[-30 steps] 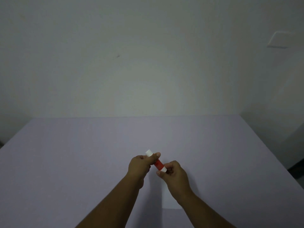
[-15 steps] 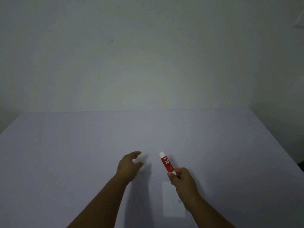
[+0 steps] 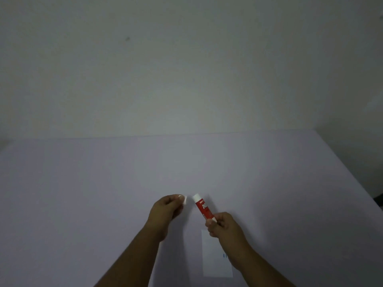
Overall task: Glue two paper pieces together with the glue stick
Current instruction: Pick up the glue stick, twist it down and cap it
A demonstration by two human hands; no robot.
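Observation:
My right hand grips the lower end of a red glue stick, which slants up and to the left with its white tip bare. My left hand pinches a small white cap at its fingertips, a short gap left of the stick's tip. Both hands hover above the table. A white paper piece with a small blue mark lies flat on the table under my right wrist, partly hidden by the forearm. I see no second paper piece.
The pale lilac table spreads wide around the hands. Its far edge meets a plain wall, and its right edge runs diagonally down toward the lower right, with a dark floor beyond it.
One second ago both hands held the capped stick together. The left hand pulled away with the cap, dipped toward the table, and now sits raised beside the bare tip.

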